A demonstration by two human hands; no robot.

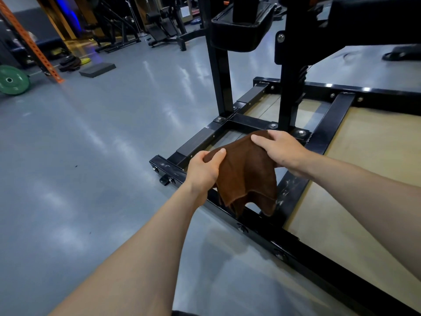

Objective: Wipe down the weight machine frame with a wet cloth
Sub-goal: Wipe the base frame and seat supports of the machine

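A brown cloth [247,176] hangs between both my hands above the black weight machine frame [200,139]. My left hand [205,167] pinches the cloth's left edge between thumb and fingers. My right hand [283,149] grips its upper right part, fingers curled over the top. The cloth's loose corners dangle down over the frame's front base bar [268,233]. Black uprights [221,71] rise from the base, bolted at the joints, with a padded black seat [243,26] above.
A light wooden platform [364,169] fills the frame's inside at right. Grey glossy floor [91,144] spreads to the left. A green weight plate [12,80], an orange rack post [34,42], a dark foam block [98,69] and other machines [164,30] stand at the back.
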